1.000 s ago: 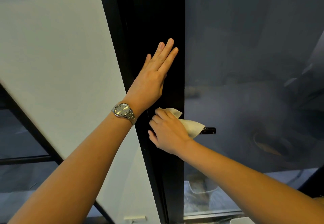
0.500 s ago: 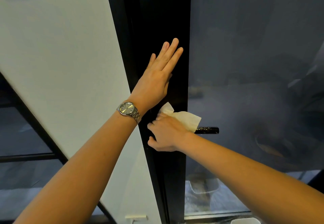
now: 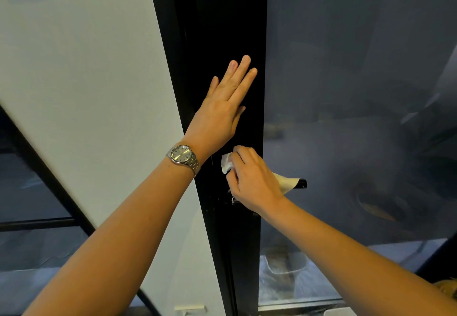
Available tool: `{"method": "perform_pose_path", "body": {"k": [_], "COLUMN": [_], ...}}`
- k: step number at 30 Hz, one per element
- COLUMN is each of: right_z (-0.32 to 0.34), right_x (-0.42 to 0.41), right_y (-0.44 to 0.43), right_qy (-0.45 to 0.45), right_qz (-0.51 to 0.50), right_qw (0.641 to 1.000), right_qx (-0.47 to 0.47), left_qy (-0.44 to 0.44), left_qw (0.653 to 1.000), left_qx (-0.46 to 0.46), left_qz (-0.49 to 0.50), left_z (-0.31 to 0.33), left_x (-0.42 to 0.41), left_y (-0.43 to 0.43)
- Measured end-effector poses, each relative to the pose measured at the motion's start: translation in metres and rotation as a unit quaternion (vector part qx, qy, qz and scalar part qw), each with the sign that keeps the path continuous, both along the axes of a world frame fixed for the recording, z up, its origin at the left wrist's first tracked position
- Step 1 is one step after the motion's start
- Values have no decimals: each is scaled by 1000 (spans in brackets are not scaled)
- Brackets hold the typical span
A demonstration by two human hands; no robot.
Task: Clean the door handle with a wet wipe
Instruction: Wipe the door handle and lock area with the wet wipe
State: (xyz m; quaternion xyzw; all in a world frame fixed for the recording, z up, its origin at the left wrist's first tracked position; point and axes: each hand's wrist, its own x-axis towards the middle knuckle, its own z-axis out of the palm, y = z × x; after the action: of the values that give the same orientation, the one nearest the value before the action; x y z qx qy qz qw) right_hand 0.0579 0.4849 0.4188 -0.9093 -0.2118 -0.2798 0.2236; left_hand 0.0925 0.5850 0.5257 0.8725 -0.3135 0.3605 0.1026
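A black lever door handle sticks out to the right from the black door frame; only its tip shows. My right hand is wrapped over the handle's inner part with a white wet wipe pressed under the fingers. One corner of the wipe pokes out above my knuckles on the left. My left hand, with a silver wristwatch on the wrist, lies flat with fingers straight against the frame just above the handle.
Dark tinted glass fills the door to the right of the frame. A white wall panel runs down the left. Low behind the glass sits a pale container.
My right hand has rolled over the handle's base, and the wipe has shifted so a corner now shows on the left. The left hand stays flat on the frame.
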Motion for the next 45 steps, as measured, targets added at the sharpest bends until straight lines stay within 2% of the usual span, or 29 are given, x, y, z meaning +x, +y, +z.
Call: {"method": "perform_pose_path", "body": {"k": [3,7,13,15,19,21,24,26,28,29,31,33,36,38,40,45], "right_z": [0,-1,-4,-3,2,0,4,-2,-5,-4,-2,-1,5,1,-4,-13], "right_x": [-2,1,1,1,9,11,1,-1,-3,-4,-3,2,-1,-5,-10,-15], "right_y": [-1,5,23,23,20,18,21,22,24,23,23,21,16,11,5,-4], "right_qy": [-8,-20,-49,-76,-92,-96,-82,-95,-92,-95,-92,-53,-19,30,56,76], "right_qz": [4,-9,-16,-47,-83,-86,-108,-89,-68,-80,-99,-96,-117,-114,-123,-152], "right_qw": [1000,990,922,916,945,945,916,883,865,871,905,950,985,992,991,985], "right_qx": [-29,-138,-385,-392,-302,-299,-378,-450,-488,-475,-403,-291,-128,-42,2,20], "left_qy": [-3,-6,1,1,3,3,4,4,8,10,13,16,16,14,13,14], "left_qw": [1000,1000,1000,1000,1000,1000,1000,1000,1000,1000,1000,1000,1000,1000,1000,1000], "left_qx": [3,7,11,12,12,12,9,10,10,10,9,7,3,5,10,20], "left_qz": [5,11,11,10,11,11,13,13,14,14,12,7,3,8,12,19], "left_z": [-1,-2,-1,-1,-1,-1,-1,-1,-1,0,0,0,0,-1,-1,-1], "left_x": [1,1,0,0,0,1,0,0,-1,-1,-1,-1,-1,-2,-2,-2], "left_y": [-1,-1,0,0,0,1,0,0,0,0,0,0,0,0,0,-1]}}
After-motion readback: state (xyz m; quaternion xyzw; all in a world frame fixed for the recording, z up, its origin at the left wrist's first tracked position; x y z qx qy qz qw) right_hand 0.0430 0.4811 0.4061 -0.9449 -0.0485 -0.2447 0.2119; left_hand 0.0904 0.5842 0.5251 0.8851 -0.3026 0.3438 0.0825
